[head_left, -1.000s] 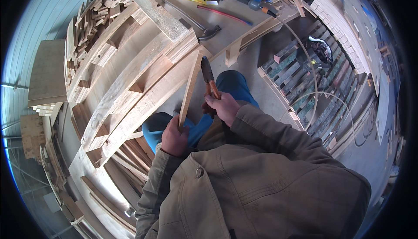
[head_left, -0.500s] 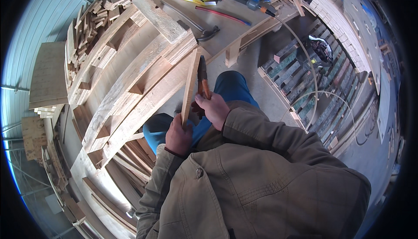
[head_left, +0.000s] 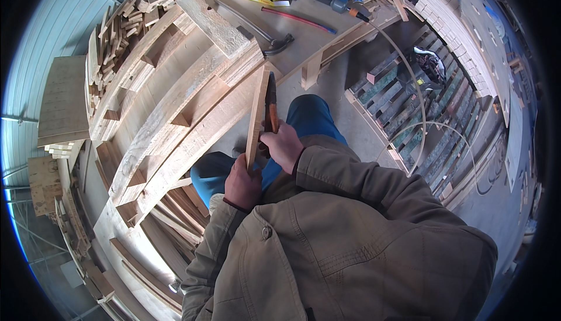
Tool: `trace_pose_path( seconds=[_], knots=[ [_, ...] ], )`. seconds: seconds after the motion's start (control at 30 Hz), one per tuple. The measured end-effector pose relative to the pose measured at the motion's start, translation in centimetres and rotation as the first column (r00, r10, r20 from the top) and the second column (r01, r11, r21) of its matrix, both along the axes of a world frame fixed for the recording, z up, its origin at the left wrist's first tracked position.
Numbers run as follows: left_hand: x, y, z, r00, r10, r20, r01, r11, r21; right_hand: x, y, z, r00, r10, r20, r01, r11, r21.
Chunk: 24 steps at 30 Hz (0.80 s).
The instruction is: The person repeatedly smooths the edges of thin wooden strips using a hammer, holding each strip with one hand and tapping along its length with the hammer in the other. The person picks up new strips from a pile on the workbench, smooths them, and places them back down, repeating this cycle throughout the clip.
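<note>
The left hand (head_left: 242, 183) holds 1 wooden strip (head_left: 256, 119) in its grip, the right hand (head_left: 283, 146) grips pliers (head_left: 271, 94) alongside, contact unclear; work on the strip looks unfinished.

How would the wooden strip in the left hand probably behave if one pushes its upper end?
The wooden strip likely feels stiff, since it runs straight out of the left hand. It is probably light for its length, being slim. Pushed there, it may pivot, because that hand grips it near the lower end.
</note>
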<state>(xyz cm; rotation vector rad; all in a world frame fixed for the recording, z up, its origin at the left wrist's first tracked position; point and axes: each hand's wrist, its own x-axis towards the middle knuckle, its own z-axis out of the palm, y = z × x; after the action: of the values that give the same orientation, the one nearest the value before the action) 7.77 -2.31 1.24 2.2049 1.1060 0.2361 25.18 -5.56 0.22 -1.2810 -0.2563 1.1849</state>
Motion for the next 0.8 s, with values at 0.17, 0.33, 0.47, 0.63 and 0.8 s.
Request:
trace_pose_path(
  seconds=[0.17, 0.33, 0.47, 0.63, 0.8],
  knots=[
    [0.0, 0.1, -0.3, 1.0, 0.006, -0.017, -0.007, 0.999, -0.038, -0.1, 0.2, -1.0, 0.99, 0.057, 0.127, -0.054, 0.998, -0.025],
    [0.1, 0.1, -0.1, 1.0, -0.014, -0.009, 0.014, 0.999, -0.038, -0.4, 0.1, -1.0, 0.997, 0.009, -0.08, -0.011, 1.0, -0.024],
    [0.3, -0.2, 0.5, 0.998, 0.025, -0.06, -0.032, 0.993, -0.118, -0.5, 0.1, -1.0, 0.992, 0.006, 0.126, 0.001, 0.998, -0.056],
    [0.4, -0.3, 0.7, 0.998, 0.018, -0.06, -0.026, 0.989, -0.143, -0.5, 0.0, -1.1, 0.995, -0.011, 0.096, 0.013, 1.0, -0.027],
    [0.3, -0.3, 0.3, 0.998, 0.011, -0.057, -0.017, 0.995, -0.094, 0.0, 0.0, -1.0, 0.998, 0.029, 0.062, -0.027, 0.999, -0.033]
  ],
)
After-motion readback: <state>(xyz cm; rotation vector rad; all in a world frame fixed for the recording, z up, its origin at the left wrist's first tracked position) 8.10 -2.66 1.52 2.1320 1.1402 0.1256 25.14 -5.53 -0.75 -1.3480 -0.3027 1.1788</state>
